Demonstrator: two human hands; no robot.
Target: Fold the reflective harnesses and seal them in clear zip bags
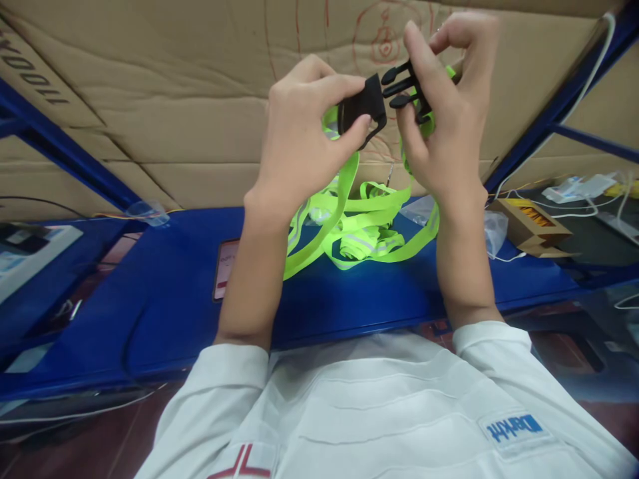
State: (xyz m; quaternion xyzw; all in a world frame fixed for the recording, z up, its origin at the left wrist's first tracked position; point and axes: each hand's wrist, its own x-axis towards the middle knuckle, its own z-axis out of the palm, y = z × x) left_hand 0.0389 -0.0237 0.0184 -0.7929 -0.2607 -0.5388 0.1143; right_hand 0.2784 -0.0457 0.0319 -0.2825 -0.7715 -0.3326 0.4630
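My left hand (pixel 305 130) is closed around the black socket half of a plastic buckle (pixel 363 110). My right hand (pixel 446 113) pinches the black pronged half of the buckle (pixel 405 86), its prongs pointing at the socket's mouth and just short of it. Both halves hang on a neon green strap with grey reflective stripes (pixel 364 223), which loops down from my hands into a pile on the blue workbench (pixel 164 293). Both hands are raised above the bench, in front of a cardboard sheet.
A large cardboard sheet (pixel 190 100) stands behind the bench, framed by blue metal bars (pixel 60 150). A small open cardboard box (pixel 532 226), white cables and clear plastic bags (pixel 494 229) lie at the right. A phone-like device (pixel 225 269) lies left of the strap pile.
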